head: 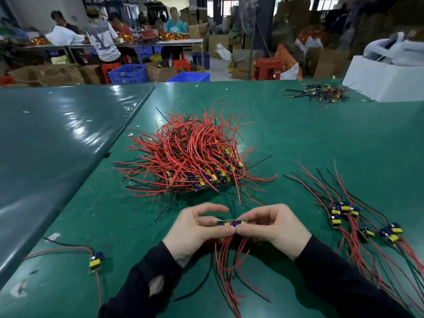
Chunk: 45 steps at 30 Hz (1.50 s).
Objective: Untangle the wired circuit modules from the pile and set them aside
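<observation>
A big tangled pile (192, 154) of red and black wires with yellow-and-blue circuit modules lies in the middle of the green table (321, 138). Just in front of it, my left hand (197, 228) and my right hand (273, 226) pinch a small strip of circuit modules (231, 223) between thumbs and fingers, thumbs touching. Its red and black wires (229, 267) hang down toward me. To the right lies a row of separated modules (358, 223) with their wires spread out. One single module (96, 262) lies at the near left.
A small heap of wired parts (321, 92) lies at the far right beside a white box (385, 76). A darker table (57, 138) adjoins on the left. Beyond the table, people work at benches among cardboard boxes, blue crates and red stools.
</observation>
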Tool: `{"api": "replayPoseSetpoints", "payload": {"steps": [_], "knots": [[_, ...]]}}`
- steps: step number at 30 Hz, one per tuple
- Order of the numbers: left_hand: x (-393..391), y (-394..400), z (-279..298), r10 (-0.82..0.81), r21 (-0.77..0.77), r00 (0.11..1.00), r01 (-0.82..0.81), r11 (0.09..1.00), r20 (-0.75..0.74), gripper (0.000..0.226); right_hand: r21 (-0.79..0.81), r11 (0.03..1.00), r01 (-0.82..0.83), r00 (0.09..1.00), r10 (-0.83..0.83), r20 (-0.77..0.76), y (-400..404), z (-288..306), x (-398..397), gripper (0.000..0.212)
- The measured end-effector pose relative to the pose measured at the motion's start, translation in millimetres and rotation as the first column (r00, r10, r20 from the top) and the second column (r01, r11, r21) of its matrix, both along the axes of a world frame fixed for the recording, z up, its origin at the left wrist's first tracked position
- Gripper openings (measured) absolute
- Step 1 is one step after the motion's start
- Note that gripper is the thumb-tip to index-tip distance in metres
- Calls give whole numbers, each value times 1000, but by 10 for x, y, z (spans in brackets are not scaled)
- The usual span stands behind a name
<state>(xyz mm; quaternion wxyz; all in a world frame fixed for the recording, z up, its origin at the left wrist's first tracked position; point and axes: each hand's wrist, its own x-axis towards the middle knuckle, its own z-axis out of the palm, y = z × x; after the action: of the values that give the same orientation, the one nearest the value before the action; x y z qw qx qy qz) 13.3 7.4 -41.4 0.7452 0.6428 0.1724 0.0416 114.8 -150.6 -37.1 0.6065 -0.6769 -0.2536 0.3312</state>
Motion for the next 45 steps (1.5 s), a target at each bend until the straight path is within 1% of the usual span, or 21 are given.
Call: {"api": "replayPoseSetpoints", "payload": {"steps": [1,2,5,12,23,29,33,35,37,40,41,45], "knots": [[3,10,0,10,10,1000,-10,1000,1,48,2,1000,-5,999,5,-38,6,-1,-9,21],[2,22,9,17,28,1000,-17,999,-1,45,8,1000,-4,998,5,-60,11,-5,-14,21],[-9,34,20,18,44,1000,-18,999,-1,33,25,1000,0,999,1,-38,12,-11,-18,21],[-51,44,69,9,-33,1000,-10,999,-25,24,102,995,-15,1000,17,-18,20,-50,-57,17],[-71,60,92,-15,-84,1000,13,996,-19,17,144,988,-49,998,55,-37,15,-60,-55,21],[-74,65,94,-20,-86,1000,18,996,-12,19,145,988,-56,997,62,-34,15,-66,-56,23],[-61,74,82,-1,-70,1000,3,998,25,32,169,985,-31,999,36,-28,21,-60,-60,22],[-50,87,60,44,-41,998,-42,998,48,34,151,989,-9,1000,5,28,24,-63,-69,24],[-45,93,37,69,26,995,-71,997,77,34,120,993,5,997,-15,80,26,-71,-82,29],[-51,96,19,42,74,992,-51,996,122,33,95,995,22,992,-34,121,21,-83,-86,39],[-51,100,15,33,75,991,-43,996,131,32,104,994,15,991,-29,133,16,-81,-85,37],[-45,102,6,16,63,990,-25,998,139,37,171,985,-31,983,0,182,4,-66,-92,16]]}}
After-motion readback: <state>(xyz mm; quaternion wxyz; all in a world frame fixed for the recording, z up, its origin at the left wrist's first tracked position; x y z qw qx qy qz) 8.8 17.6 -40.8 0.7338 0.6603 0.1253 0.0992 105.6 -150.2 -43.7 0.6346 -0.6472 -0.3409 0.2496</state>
